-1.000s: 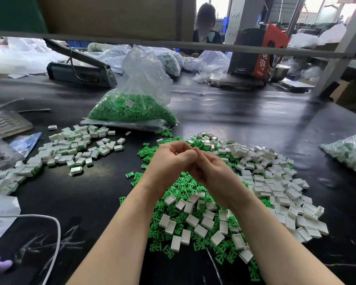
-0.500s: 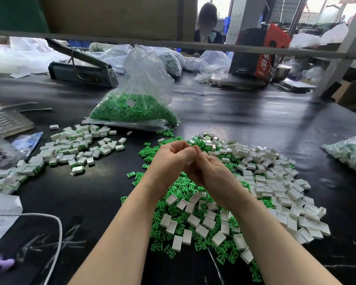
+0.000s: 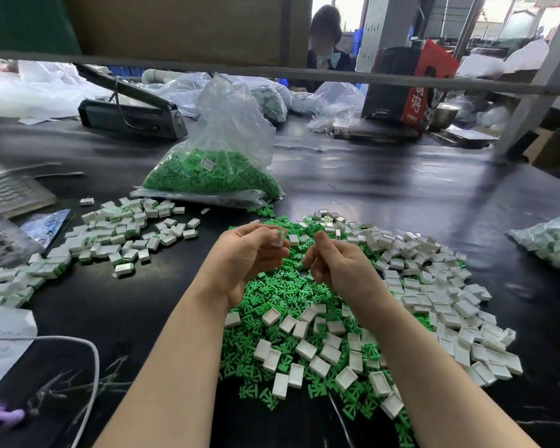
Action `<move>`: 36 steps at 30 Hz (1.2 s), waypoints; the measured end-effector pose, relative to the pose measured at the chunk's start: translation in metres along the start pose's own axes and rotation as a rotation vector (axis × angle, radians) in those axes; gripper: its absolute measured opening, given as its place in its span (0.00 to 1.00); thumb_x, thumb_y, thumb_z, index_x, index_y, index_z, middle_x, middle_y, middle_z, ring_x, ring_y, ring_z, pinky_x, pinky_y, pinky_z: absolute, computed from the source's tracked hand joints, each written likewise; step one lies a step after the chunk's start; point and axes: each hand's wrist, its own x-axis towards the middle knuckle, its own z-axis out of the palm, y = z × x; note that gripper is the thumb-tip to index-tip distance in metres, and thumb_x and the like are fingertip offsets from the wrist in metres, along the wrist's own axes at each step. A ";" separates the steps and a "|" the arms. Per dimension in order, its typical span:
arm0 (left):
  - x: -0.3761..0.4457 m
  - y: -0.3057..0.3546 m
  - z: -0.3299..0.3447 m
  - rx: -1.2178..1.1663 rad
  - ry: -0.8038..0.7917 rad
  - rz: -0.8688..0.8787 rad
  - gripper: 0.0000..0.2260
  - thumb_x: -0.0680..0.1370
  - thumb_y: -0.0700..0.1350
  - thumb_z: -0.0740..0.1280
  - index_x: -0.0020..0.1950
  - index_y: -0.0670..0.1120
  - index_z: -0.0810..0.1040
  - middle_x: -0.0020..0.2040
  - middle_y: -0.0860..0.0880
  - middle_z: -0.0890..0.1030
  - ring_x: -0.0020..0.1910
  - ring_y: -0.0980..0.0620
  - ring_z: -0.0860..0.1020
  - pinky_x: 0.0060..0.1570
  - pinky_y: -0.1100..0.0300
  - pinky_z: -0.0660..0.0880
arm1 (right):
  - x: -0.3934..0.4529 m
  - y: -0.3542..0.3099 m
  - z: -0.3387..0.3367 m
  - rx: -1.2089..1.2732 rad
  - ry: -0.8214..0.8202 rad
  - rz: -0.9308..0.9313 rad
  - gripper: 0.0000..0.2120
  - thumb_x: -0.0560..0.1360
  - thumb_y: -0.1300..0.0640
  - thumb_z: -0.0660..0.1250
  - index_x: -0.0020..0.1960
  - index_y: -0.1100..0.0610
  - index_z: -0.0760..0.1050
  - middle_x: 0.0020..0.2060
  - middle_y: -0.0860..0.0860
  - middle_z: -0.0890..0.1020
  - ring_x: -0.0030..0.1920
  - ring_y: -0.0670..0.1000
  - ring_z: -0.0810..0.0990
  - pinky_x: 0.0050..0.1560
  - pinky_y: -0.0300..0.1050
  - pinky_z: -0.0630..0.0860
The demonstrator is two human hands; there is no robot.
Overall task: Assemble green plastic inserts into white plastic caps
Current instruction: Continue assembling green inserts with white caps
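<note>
1. Above the mixed pile of green inserts (image 3: 274, 294) and empty white caps (image 3: 440, 305), the two hands have separated — half a second ago they were pressed together, knuckle to knuckle.
2. Left hand (image 3: 246, 258): thumb and forefinger pinch one white cap (image 3: 278, 238), held clear of the black table (image 3: 385, 195). Whether its insert is seated cannot be told from here.
3. Right hand (image 3: 340, 265): fingers loosely curled, apparently holding nothing.
4. Judgement: the parting suggests one press-fit is complete — the piece likely belongs with the finished caps (image 3: 110, 237) lying to the left.
5. Supply remains large: a clear bag of inserts (image 3: 207, 176) sits behind the pile.
</note>
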 end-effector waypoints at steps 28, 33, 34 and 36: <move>0.006 0.015 -0.077 -0.999 0.536 -0.017 0.15 0.84 0.46 0.52 0.52 0.40 0.74 0.50 0.44 0.82 0.45 0.50 0.83 0.43 0.61 0.80 | 0.001 0.021 -0.045 -1.351 0.390 0.248 0.21 0.77 0.54 0.58 0.70 0.53 0.68 0.63 0.56 0.74 0.61 0.57 0.65 0.56 0.50 0.66; 0.005 0.014 -0.045 -0.577 0.404 -0.113 0.12 0.82 0.43 0.58 0.44 0.45 0.78 0.37 0.51 0.82 0.35 0.56 0.78 0.36 0.65 0.73 | 0.000 0.021 -0.051 -1.336 0.378 0.560 0.23 0.79 0.53 0.53 0.73 0.57 0.64 0.70 0.62 0.67 0.68 0.63 0.62 0.64 0.54 0.66; 0.004 0.013 -0.039 -0.508 0.389 -0.104 0.11 0.82 0.43 0.58 0.45 0.45 0.79 0.35 0.51 0.82 0.34 0.56 0.78 0.36 0.65 0.73 | 0.000 0.021 -0.051 -1.367 0.375 0.540 0.21 0.79 0.53 0.53 0.69 0.57 0.68 0.68 0.61 0.70 0.67 0.63 0.63 0.63 0.53 0.67; 0.003 0.012 -0.030 -0.393 0.364 -0.086 0.10 0.82 0.42 0.59 0.47 0.45 0.79 0.34 0.51 0.83 0.33 0.55 0.78 0.36 0.64 0.72 | 0.001 0.020 -0.050 -1.423 0.386 0.459 0.17 0.79 0.53 0.55 0.63 0.57 0.73 0.64 0.58 0.75 0.65 0.62 0.66 0.59 0.52 0.67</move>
